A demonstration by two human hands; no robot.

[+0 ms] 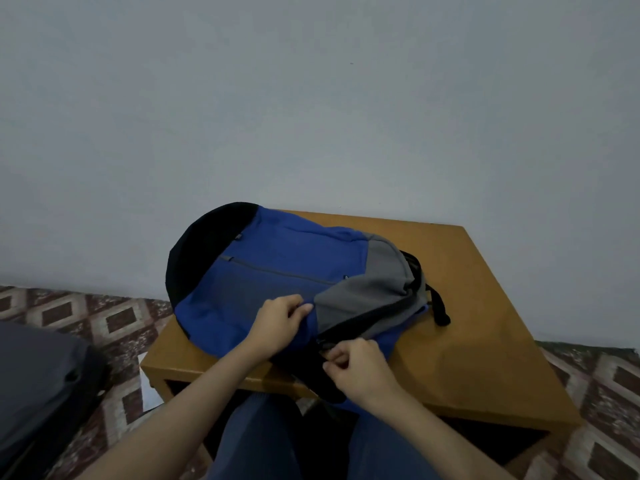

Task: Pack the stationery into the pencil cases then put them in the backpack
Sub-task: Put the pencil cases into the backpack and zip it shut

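Observation:
A blue, grey and black backpack [277,265] lies flat on a small wooden table [485,323], its black bottom to the far left and its grey top to the right. My left hand [280,322] pinches the blue fabric beside the grey panel. My right hand [360,370] pinches something small at the near end of the backpack's dark zipper line [367,322], most likely the zipper pull, which my fingers hide. No pencil cases or stationery are visible.
A dark grey bag [38,386] lies on the patterned floor at the left. A bare wall [311,98] stands right behind the table. My knees [263,441] sit against the table's near edge. Black straps [438,306] hang off the backpack's right side.

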